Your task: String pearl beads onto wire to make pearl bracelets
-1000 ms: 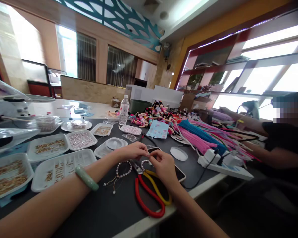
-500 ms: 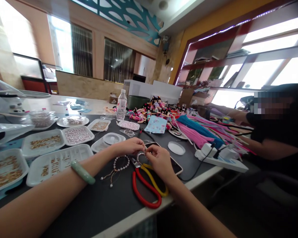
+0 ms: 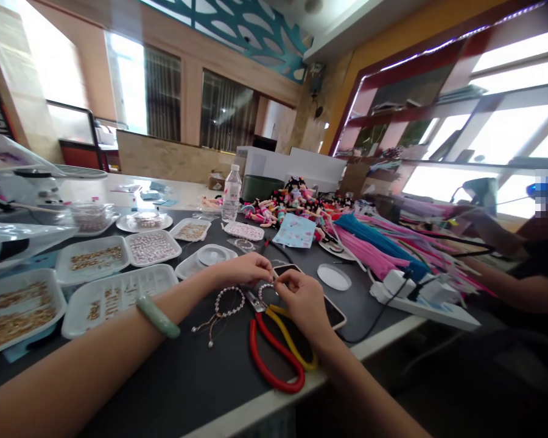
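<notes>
My left hand (image 3: 252,269), below a green bangle (image 3: 157,316) on the forearm, has its fingertips pinched together; whatever thin thing they hold is too small to name. Close to its right, my right hand (image 3: 302,299) pinches a beaded bracelet (image 3: 262,293), whose pale beads hang under the fingers. A second beaded bracelet (image 3: 229,302) with loose cord ends lies flat on the dark table, left of the pliers (image 3: 277,356). The pliers have one red and one yellow handle, and their jaws point toward my hands. Partly behind my right hand lies a phone (image 3: 334,314).
Trays of gold parts (image 3: 95,260) and pale beads (image 3: 152,248) stand left. Behind are a water bottle (image 3: 231,193) and a heap of small dolls (image 3: 292,201). Right are pink and blue stems (image 3: 374,249), a power strip (image 3: 432,307), the table edge (image 3: 379,334) and another person's arm (image 3: 506,280).
The view has swung slightly left, so everything sits further right in it. My fingertips stay close together at the bracelet. The other person has shifted to the right in view.
</notes>
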A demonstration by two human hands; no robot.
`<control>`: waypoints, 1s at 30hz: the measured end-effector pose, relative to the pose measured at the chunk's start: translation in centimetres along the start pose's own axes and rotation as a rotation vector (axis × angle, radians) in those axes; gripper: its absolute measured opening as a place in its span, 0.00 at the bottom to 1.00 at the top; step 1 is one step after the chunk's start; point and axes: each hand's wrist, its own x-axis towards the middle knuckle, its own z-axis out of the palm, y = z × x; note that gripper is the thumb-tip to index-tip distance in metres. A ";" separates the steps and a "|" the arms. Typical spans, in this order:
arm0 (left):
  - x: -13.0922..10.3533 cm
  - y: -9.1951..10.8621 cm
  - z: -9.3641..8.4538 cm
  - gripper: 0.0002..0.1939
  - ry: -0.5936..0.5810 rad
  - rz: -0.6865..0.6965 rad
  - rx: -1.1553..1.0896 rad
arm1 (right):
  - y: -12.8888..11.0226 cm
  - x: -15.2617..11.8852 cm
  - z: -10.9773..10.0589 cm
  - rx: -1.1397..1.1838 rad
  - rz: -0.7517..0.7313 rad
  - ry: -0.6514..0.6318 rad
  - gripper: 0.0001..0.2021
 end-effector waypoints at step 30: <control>-0.4 -0.5 -0.5 0.11 -0.117 -0.034 -0.155 | 0.1 0.0 0.2 0.059 -0.007 0.053 0.07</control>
